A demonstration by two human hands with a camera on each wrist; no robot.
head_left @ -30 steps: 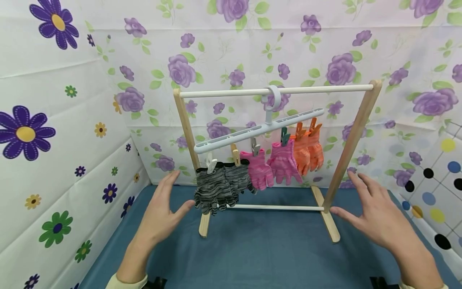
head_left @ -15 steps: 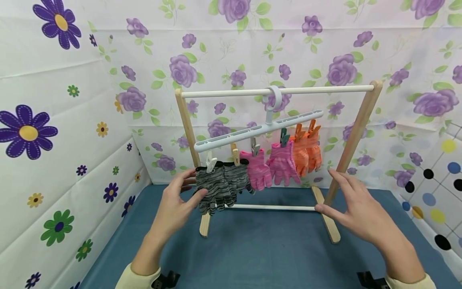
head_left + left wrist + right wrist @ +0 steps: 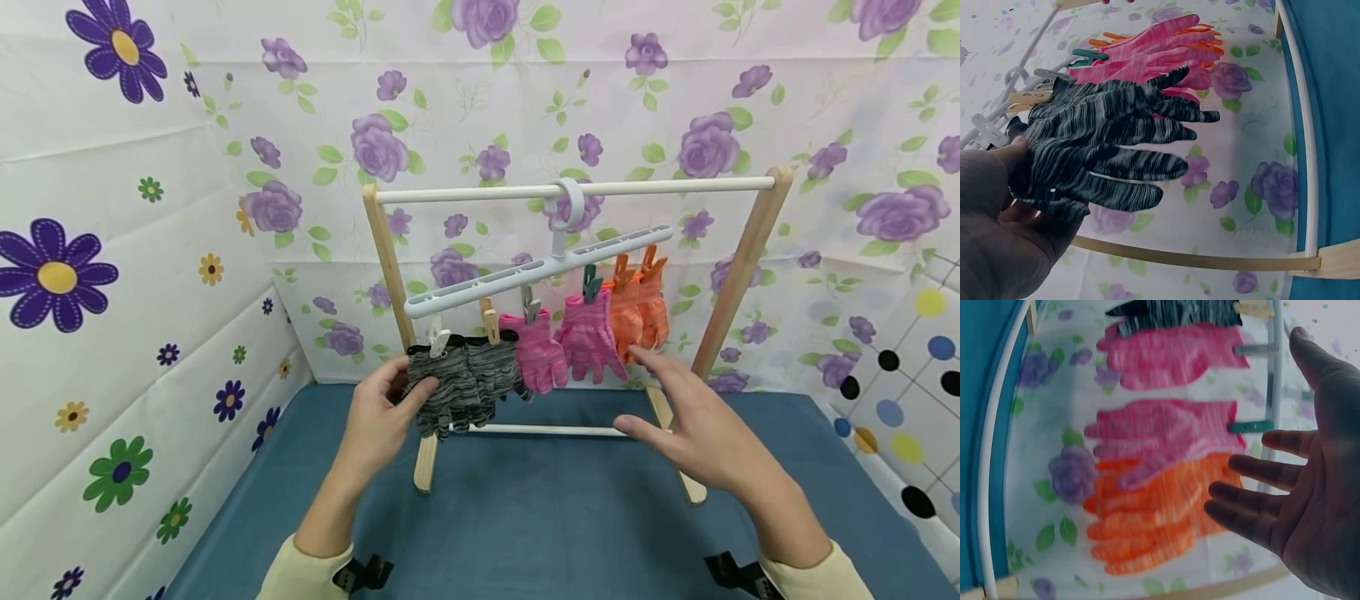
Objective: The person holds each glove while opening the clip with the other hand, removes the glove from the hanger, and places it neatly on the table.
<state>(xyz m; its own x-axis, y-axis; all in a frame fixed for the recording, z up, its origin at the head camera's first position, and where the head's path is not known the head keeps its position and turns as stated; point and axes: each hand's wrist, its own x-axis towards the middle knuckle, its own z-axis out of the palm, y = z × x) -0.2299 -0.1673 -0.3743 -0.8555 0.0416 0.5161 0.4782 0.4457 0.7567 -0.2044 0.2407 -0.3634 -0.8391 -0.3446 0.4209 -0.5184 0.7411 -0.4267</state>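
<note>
Two pale yellow sleeves [image 3: 307, 571] come in at the near edge, each with a black strap fitting [image 3: 365, 573] at the wrist, above a blue desk [image 3: 562, 517]. The left hand [image 3: 386, 412] pinches the nearest black-and-grey streaked knitted glove [image 3: 450, 387] by its outer edge, thumb in front and fingers behind. The right hand [image 3: 693, 425] is spread, thumb well apart from the fingers, just beside the hanging gloves; whether a fingertip touches one, I cannot tell.

The held glove hangs from a white peg [image 3: 438, 337]; its matching glove [image 3: 495, 371], overlapping it, from a pale wooden peg [image 3: 490, 322]. Farther along hang two pink knitted gloves [image 3: 588, 337], one under a grey peg [image 3: 531, 306], the other under a dark green peg [image 3: 592, 284]. Farthest are two overlapping orange knitted gloves [image 3: 626, 321] under orange pegs [image 3: 622, 272].

All six hang below a slanting pale grey plastic hanger [image 3: 480, 289], whose hook goes over the white top rod [image 3: 472, 193] of a wooden stand [image 3: 750, 250]. A white lower rod [image 3: 555, 431] joins its feet. Behind rises a white cloth with purple roses [image 3: 480, 108].
</note>
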